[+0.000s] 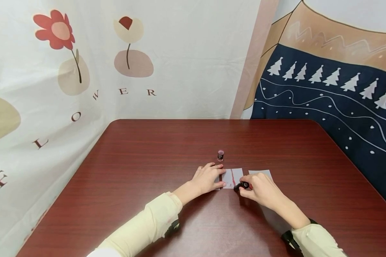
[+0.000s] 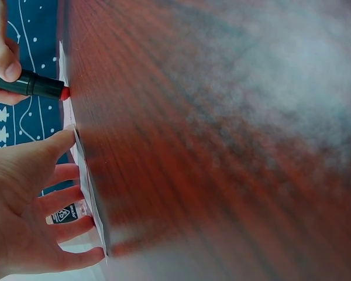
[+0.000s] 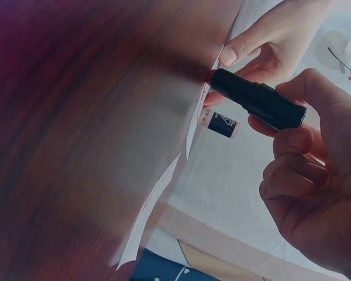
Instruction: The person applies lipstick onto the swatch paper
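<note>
In the head view my left hand (image 1: 209, 177) presses a white paper sheet (image 1: 227, 178) onto the table, its fingers spread along the sheet's left part. A red line (image 1: 233, 176) runs down this paper. My right hand (image 1: 263, 189) holds a black lipstick (image 1: 241, 185) between thumb and fingers, tilted, its end at the foot of the line. The right wrist view shows the lipstick's red tip (image 3: 210, 76) right at the paper. Past the left fingertips stands a small clear cap with a black label (image 1: 220, 155).
To the right lies another white paper sheet (image 1: 260, 172), partly covered by the right hand. The reddish-brown wooden table (image 1: 161, 142) reaches back to a flower-printed curtain (image 1: 193, 71) and a dark blue cloth with white trees (image 1: 334, 96).
</note>
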`<state>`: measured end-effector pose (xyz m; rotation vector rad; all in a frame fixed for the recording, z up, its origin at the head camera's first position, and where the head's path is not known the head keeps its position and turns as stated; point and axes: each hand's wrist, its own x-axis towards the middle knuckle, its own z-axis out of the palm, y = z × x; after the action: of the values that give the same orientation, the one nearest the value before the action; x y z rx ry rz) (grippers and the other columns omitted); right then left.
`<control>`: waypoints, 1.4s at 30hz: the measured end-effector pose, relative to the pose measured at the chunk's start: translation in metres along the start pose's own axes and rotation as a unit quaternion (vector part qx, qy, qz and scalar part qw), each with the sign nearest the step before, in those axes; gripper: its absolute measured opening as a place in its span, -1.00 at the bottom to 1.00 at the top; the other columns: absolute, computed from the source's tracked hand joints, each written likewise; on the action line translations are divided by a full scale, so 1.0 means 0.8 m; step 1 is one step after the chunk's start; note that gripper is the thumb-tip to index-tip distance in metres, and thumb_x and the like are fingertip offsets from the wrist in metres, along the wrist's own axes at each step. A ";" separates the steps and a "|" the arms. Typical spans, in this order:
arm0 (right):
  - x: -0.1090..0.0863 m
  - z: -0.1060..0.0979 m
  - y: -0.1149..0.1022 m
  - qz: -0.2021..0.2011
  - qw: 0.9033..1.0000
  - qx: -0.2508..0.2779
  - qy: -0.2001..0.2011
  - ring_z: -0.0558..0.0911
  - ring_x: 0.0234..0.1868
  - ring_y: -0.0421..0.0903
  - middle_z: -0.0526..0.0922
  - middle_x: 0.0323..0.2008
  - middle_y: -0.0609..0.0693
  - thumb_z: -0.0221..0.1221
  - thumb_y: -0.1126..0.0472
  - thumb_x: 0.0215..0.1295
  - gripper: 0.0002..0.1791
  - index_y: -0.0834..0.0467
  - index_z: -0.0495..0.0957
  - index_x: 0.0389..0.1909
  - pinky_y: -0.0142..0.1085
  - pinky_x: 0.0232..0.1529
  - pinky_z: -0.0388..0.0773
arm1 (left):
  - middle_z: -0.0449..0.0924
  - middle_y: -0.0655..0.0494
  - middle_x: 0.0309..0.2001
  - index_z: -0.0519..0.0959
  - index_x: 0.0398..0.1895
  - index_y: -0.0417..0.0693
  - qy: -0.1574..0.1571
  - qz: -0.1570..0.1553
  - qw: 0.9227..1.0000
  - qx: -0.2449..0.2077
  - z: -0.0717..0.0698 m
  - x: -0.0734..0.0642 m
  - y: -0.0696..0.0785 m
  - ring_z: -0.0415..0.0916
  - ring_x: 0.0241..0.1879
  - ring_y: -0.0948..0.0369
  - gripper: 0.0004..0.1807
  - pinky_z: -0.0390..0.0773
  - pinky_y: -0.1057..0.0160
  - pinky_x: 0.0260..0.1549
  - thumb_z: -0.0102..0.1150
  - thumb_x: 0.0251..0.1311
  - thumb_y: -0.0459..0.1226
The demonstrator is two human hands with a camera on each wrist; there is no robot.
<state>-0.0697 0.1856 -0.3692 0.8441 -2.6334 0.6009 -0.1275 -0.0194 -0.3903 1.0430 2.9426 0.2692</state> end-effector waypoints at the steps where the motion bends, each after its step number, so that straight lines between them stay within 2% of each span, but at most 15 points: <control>1: 0.000 0.000 0.000 0.000 1.000 0.000 -0.001 0.10 -0.73 -0.46 0.20 -0.78 -0.33 0.26 0.29 -0.12 -0.92 0.08 0.61 -0.52 -0.50 -0.75 0.05 | 0.38 0.18 0.24 0.51 0.17 0.12 0.000 0.000 1.000 0.000 0.000 0.000 0.000 0.26 0.23 0.05 -0.47 0.40 -0.01 -0.10 0.18 0.13 0.06; 7: -0.001 -0.003 0.002 0.006 1.000 0.019 -0.010 0.10 -0.72 -0.46 0.19 -0.77 -0.34 0.25 0.29 -0.10 -0.93 0.09 0.62 -0.51 -0.50 -0.73 0.05 | 0.38 0.18 0.24 0.51 0.16 0.11 0.000 0.001 1.000 -0.004 0.002 0.001 0.001 0.26 0.23 0.05 -0.47 0.40 -0.01 -0.10 0.18 0.13 0.06; 10: 0.000 -0.011 0.006 0.015 0.999 0.041 0.002 0.14 -0.71 -0.44 0.20 -0.76 -0.33 0.24 0.27 -0.05 -0.94 0.07 0.62 -0.50 -0.49 -0.71 0.10 | 0.37 0.18 0.24 0.50 0.17 0.11 -0.003 -0.001 1.000 -0.006 0.001 0.001 0.001 0.25 0.24 0.05 -0.47 0.39 -0.02 -0.09 0.17 0.14 0.06; 13: 0.002 -0.028 0.010 0.038 0.997 0.055 0.024 0.18 -0.71 -0.41 0.20 -0.76 -0.31 0.24 0.25 0.05 -0.96 0.04 0.62 -0.46 -0.46 -0.69 0.14 | 0.37 0.16 0.25 0.50 0.18 0.11 -0.005 -0.003 1.000 -0.011 0.000 0.000 0.000 0.24 0.25 0.04 -0.46 0.38 -0.03 -0.08 0.17 0.14 0.06; 17: -0.001 -0.060 0.019 0.094 0.992 0.074 0.043 0.24 -0.72 -0.32 0.29 -0.74 -0.25 0.22 0.20 0.20 -0.96 0.05 0.60 -0.33 -0.41 -0.70 0.18 | 0.37 0.14 0.25 0.51 0.17 0.09 -0.005 -0.003 1.000 -0.017 0.001 -0.002 -0.001 0.24 0.25 0.03 -0.47 0.38 -0.04 -0.09 0.19 0.14 0.04; 20: -0.010 -0.082 0.029 0.143 0.982 0.112 0.045 0.33 -0.70 -0.22 0.40 -0.70 -0.13 0.16 0.17 0.28 -0.87 0.09 0.58 -0.20 -0.36 -0.70 0.22 | 0.38 0.14 0.24 0.51 0.16 0.08 -0.004 -0.001 1.000 -0.021 0.001 -0.001 -0.001 0.25 0.24 0.02 -0.47 0.40 -0.04 -0.10 0.21 0.12 0.03; 23: -0.019 -0.099 0.042 0.182 0.967 0.174 0.037 0.38 -0.68 -0.15 0.47 -0.63 0.01 0.12 0.18 0.32 -0.78 0.11 0.54 -0.05 -0.33 -0.70 0.28 | 0.39 0.14 0.23 0.51 0.16 0.06 -0.004 0.000 1.000 -0.025 -0.001 0.002 0.000 0.26 0.23 0.02 -0.46 0.40 -0.04 -0.11 0.23 0.11 0.02; 26: -0.029 -0.108 0.056 0.202 0.949 0.239 0.028 0.38 -0.69 -0.11 0.47 -0.58 0.08 0.11 0.23 0.32 -0.70 0.14 0.47 0.06 -0.29 -0.72 0.31 | 0.40 0.13 0.22 0.47 0.20 0.03 -0.005 0.001 1.000 -0.026 -0.002 0.003 0.000 0.27 0.22 0.03 -0.42 0.40 -0.04 -0.10 0.22 0.12 0.02; 29: -0.038 -0.111 0.066 0.212 0.940 0.265 0.031 0.36 -0.70 -0.11 0.46 -0.56 0.09 0.09 0.23 0.34 -0.66 0.17 0.45 0.11 -0.26 -0.74 0.32 | 0.41 0.14 0.21 0.41 0.25 0.00 -0.003 0.004 1.000 -0.021 -0.001 0.004 -0.002 0.28 0.21 0.04 -0.37 0.39 -0.03 -0.08 0.20 0.14 0.05; 33: -0.052 -0.107 0.071 0.224 0.943 0.237 0.066 0.38 -0.68 -0.07 0.50 -0.55 0.03 0.10 0.18 0.34 -0.68 0.17 0.50 0.07 -0.27 -0.73 0.33 | 0.46 0.14 0.16 0.43 0.23 -0.01 0.053 0.023 0.998 0.009 0.001 0.005 -0.004 0.32 0.10 0.09 -0.38 0.42 0.08 -0.17 0.17 0.15 0.07; 37: -0.062 -0.103 0.074 0.227 0.951 0.176 0.111 0.42 -0.65 -0.10 0.54 -0.56 -0.04 0.13 0.18 0.31 -0.72 0.16 0.56 0.01 -0.32 -0.70 0.35 | 0.52 0.15 0.09 0.54 0.10 0.03 0.117 0.052 0.991 0.044 -0.003 0.009 0.000 0.30 -0.03 0.14 -0.49 0.37 0.16 -0.26 0.18 0.14 0.07; 39: -0.063 -0.102 0.075 0.225 0.955 0.150 0.123 0.44 -0.63 -0.15 0.55 -0.55 -0.04 0.14 0.18 0.30 -0.71 0.14 0.56 0.01 -0.35 -0.68 0.38 | 0.53 0.17 0.06 0.57 0.05 0.07 0.128 0.064 0.988 0.052 -0.007 0.011 0.005 0.31 -0.05 0.15 -0.54 0.36 0.16 -0.26 0.18 0.14 0.05; 42: -0.058 -0.098 0.078 0.223 0.960 0.118 0.118 0.48 -0.63 -0.16 0.52 -0.51 -0.02 0.15 0.15 0.29 -0.69 0.13 0.56 0.02 -0.36 -0.66 0.42 | 0.54 0.19 0.05 0.59 0.03 0.10 0.121 0.069 0.989 0.056 -0.013 0.014 0.015 0.33 -0.04 0.15 -0.58 0.37 0.15 -0.24 0.19 0.15 0.03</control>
<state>-0.0584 0.2912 -0.3389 0.2025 -2.5644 1.0733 -0.1292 -0.0046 -0.3778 1.3209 3.1343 0.2506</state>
